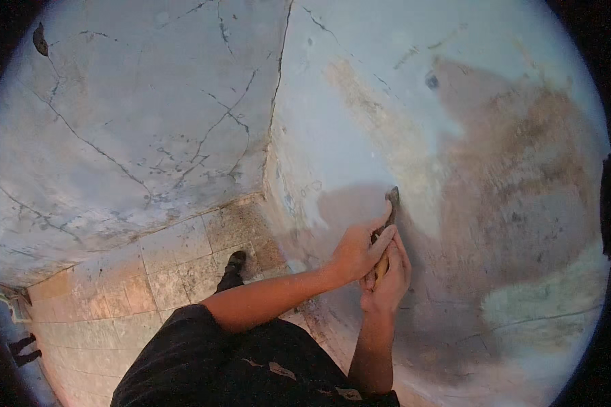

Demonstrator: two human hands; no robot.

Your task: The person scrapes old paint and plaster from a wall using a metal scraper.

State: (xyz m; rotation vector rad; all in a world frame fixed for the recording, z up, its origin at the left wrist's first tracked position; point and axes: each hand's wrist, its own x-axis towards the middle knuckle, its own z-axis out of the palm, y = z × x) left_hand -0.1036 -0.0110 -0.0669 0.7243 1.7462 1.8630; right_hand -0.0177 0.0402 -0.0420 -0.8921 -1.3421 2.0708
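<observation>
A scraper [394, 198] with a narrow dark blade and a yellowish handle is in both my hands, its tip against the blue-grey wall [349, 152]. My left hand [355, 252] is closed about the tool near the blade, one finger stretched along it. Just below, my right hand [391, 279] grips the handle, its fingers touching the left ones. Beside the blade, to its left, is a darker patch [349, 203] on the wall. Most of the handle is hidden by my fingers.
Another wall [149, 129], badly cracked, meets this one at a corner on the left. A large brown bare patch [516, 176] spreads to the right. Below lies a tiled floor [176, 275], with my dark shoe [236, 259] on it. A person's feet [24, 349] show at far left.
</observation>
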